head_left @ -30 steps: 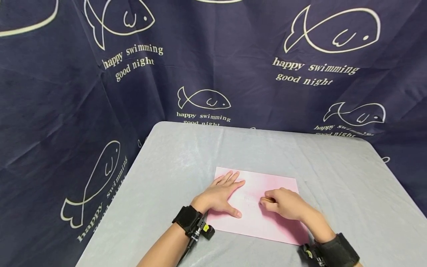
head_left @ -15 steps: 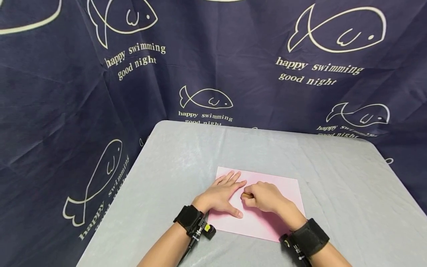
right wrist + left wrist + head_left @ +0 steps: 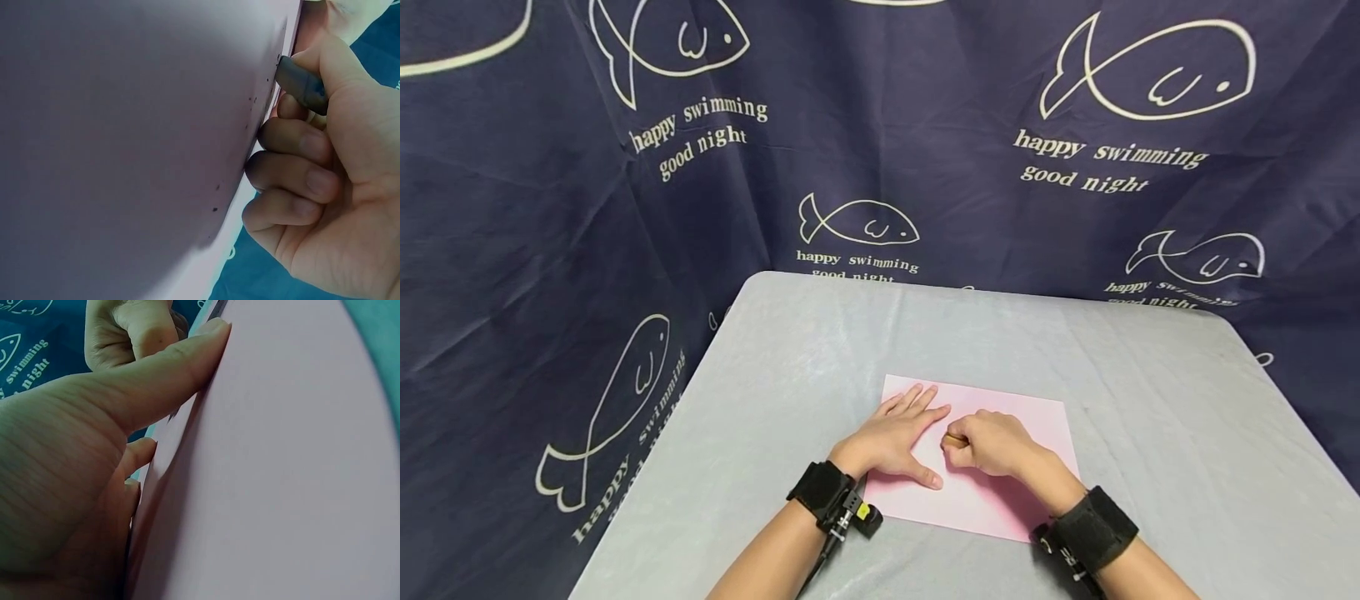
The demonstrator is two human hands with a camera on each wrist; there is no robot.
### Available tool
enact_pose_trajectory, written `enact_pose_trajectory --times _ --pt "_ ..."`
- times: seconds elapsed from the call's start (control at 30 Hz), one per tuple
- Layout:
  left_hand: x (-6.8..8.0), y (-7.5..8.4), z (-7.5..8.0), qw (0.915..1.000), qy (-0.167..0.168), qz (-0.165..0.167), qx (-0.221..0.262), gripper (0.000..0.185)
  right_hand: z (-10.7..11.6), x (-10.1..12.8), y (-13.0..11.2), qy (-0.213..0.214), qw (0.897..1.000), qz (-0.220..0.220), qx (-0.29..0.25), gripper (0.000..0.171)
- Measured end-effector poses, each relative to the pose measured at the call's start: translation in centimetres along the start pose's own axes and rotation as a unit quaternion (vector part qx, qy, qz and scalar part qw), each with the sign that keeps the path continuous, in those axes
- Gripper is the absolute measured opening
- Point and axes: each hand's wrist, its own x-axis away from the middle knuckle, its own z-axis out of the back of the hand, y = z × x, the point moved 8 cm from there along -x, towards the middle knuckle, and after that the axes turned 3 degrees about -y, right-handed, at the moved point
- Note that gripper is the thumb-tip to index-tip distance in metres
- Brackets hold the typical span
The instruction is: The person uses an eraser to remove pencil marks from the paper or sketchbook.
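A pink rectangular sheet (image 3: 955,504) lies on the table. My left hand (image 3: 891,442) is spread flat on its left part, fingers and thumb apart, pressing it down. My right hand (image 3: 1000,446) is over the middle of the sheet, just right of the left hand, and pinches a small tan-brown eraser (image 3: 955,439). In the right wrist view the eraser (image 3: 303,86) looks dark, its end at the sheet's surface, with the other fingers curled below it. Small dark crumbs (image 3: 215,209) dot the sheet there. In the left wrist view my left thumb (image 3: 181,375) rests on the sheet.
A light grey cloth covers the table (image 3: 737,375), whose back edge has rounded corners. Behind it and on the left hangs a dark blue curtain (image 3: 955,100) with white fish outlines and lettering. Black camera straps (image 3: 1097,529) wrap both wrists.
My right hand has moved left with the eraser, from the sheet's right side to near my left hand, and stays there in the last half second. The left hand has kept its place.
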Motion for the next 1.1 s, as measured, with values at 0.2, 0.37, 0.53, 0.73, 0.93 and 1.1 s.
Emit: enact_pose_trajectory --times 0.2,0.37,0.53,0.73,0.93,1.1 --pt "0.0 0.1 0.2 1.0 0.002 -0.001 0.004 0.112 0.0 0.5 0.6 0.009 1.0 -0.027 0.005 0.038" --pt "-0.1 0.1 0.2 1.0 0.004 0.0 0.0 0.112 0.2 1.4 1.4 0.022 0.999 -0.036 0.004 0.037" --pt "-0.1 0.1 0.1 1.0 0.004 0.002 -0.002 0.112 0.4 2.5 2.2 0.027 0.999 -0.043 -0.003 0.04" --pt "0.1 0.1 0.3 1.0 0.002 0.002 -0.001 0.112 0.7 3.7 3.2 0.03 0.998 -0.057 -0.007 0.04" --pt "0.0 0.1 0.2 1.0 0.005 0.001 0.003 0.112 1.0 4.7 4.1 0.037 0.997 -0.072 -0.005 0.04" --pt "0.0 0.2 0.3 1.0 0.003 0.001 0.003 0.112 1.1 5.8 5.0 0.04 0.996 -0.083 -0.01 0.04"
